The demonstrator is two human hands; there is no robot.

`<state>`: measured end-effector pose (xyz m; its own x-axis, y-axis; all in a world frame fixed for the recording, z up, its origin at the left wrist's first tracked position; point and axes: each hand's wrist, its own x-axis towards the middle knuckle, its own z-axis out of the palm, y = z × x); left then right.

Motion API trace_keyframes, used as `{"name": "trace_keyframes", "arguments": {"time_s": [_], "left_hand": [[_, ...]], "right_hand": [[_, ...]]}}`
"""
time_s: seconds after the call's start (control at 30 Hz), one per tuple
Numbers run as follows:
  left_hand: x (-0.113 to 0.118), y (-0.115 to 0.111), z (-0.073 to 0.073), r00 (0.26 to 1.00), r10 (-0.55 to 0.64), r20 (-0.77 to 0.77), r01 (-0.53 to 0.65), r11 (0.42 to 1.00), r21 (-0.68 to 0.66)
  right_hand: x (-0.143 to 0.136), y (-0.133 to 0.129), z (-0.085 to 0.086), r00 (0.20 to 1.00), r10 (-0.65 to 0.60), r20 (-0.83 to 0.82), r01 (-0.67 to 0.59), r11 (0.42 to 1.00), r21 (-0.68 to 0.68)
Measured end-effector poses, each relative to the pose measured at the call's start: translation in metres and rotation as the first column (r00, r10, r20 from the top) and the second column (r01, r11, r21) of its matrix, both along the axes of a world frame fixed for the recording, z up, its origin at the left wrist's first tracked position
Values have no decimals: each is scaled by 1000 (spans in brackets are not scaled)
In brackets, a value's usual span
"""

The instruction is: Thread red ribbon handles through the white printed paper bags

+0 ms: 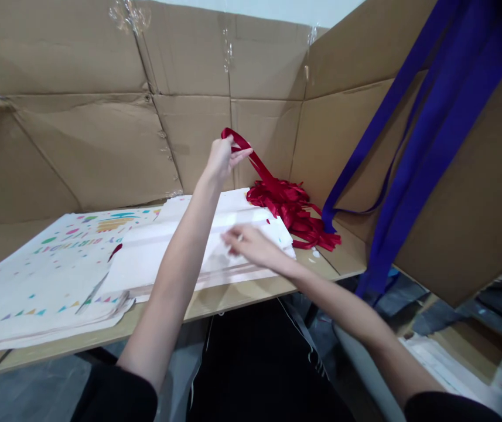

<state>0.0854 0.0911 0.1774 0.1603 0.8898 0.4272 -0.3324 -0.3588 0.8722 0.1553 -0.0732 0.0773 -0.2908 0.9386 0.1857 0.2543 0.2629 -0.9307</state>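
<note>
Left hand (226, 155) pinches a glossy red ribbon (255, 161) above the white sheets (154, 252), right hand (251, 243), loosely curled and blurred, hovering over them, grip unclear.

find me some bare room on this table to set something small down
A narrow strip of table is bare between the white sheets and the front edge; a small patch also shows at the right, between the red ribbons and blue ribbons. Crowded: printed sheets at left, white ones mid-table, red ribbons back right.
</note>
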Motion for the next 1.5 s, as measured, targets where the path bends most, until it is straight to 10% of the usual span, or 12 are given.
{"name": "trace_keyframes", "arguments": {"time_s": [0.07, 0.17, 0.43, 0.73, 1.1, 1.5], "left_hand": [[-3, 0, 3, 1000, -26, -13, 26, 1000, -13], [-3, -4, 4, 999, -21, -27, 19, 999, -48], [-2, -12, 3, 996, -13, -83, 4, 995, -103], [-2, -16, 2, 988, 2, -152, -6, 1000, -25], [0, -21, 3, 984, -18, -178, 12, 999, -34], [-1, -23, 3, 982, -17, -189, 14, 1000, -18]], "right_hand": [[-18, -17, -41, 931, 197, -306, -316, 856, -409], [-42, -34, -76, 699, 184, -691, -637, 601, -483], [-67, -36, -95, 498, -75, -864, -752, 460, -473], [-66, -35, -90, 491, -63, -869, -673, 607, -424], [-72, -32, -102, 484, -71, -872, -734, 510, -448], [-74, -35, -96, 497, -54, -866, -608, 691, -392]]}}
